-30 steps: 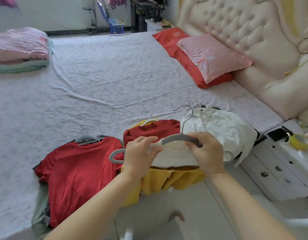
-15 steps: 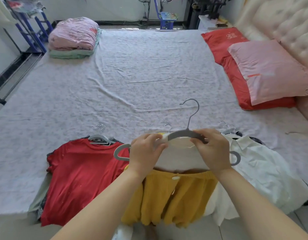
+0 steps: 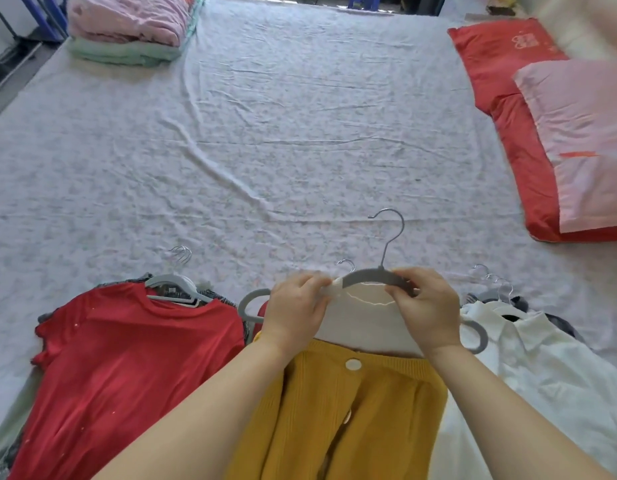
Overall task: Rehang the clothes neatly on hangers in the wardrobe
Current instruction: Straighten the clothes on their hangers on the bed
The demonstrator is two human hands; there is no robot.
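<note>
Fingertips of my left hand pinch the ribbed neck edge of a cream garment, curled tight on the cloth right where it meets the left side of the grey hanger. My right hand mirrors it: thumb and fingers are curled round the hanger's right shoulder, gripping the bar itself. Between my two hands the middle of the hanger shows bare, its metal hook standing up and away from me. Both rounded ends of the hanger stick out past my wrists. The cream garment is partly on the hanger, hanging down from it between my forearms.

Just below it a yellow cardigan with a pale button lies at the near edge of the bed. To my left lies a red T-shirt, spread flat, with white hangers in its neck and darker clothes peeking out underneath. To my right a white shirt lies crumpled over more hangers, whose hooks poke out above its collar.

Beyond all this stretches the creased pale bed sheet. At the far left corner sits a stack of folded blankets, pink over green. On the right, a pink pillow rests on top of a red pillow.
</note>
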